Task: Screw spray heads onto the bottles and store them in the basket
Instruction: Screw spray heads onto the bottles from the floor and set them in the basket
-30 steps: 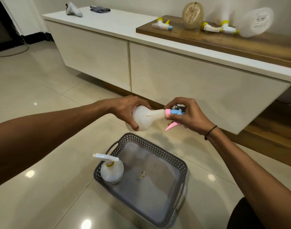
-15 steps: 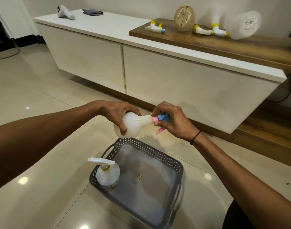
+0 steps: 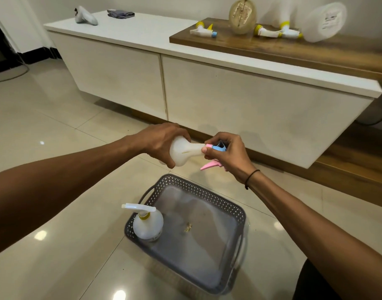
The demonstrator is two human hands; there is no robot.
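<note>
My left hand [image 3: 161,140] grips a round white bottle [image 3: 182,153], held on its side above the floor with its neck pointing right. My right hand [image 3: 229,153] is closed on a pink and blue spray head [image 3: 216,148] seated at the bottle's neck, its pink trigger hanging down. Below, a grey perforated basket [image 3: 237,210] stands on the tiles with one white bottle with a white spray head and yellow collar [image 3: 147,224] upright in its left corner. On the wooden shelf lie a loose spray head [image 3: 204,31], two more yellow-collared heads [image 3: 276,32] and a blurred white bottle [image 3: 324,21].
A long white cabinet [image 3: 207,92] runs across the view behind my hands. On its top at the left sit a white object [image 3: 85,16] and a folded grey cloth [image 3: 120,13]. A round tan ornament [image 3: 243,16] stands on the wooden shelf. Glossy tiles surround the basket.
The view has shifted slightly. My right hand has re-gripped the spray head, its fingers turned around the neck. My left hand keeps the bottle in the same hold.
</note>
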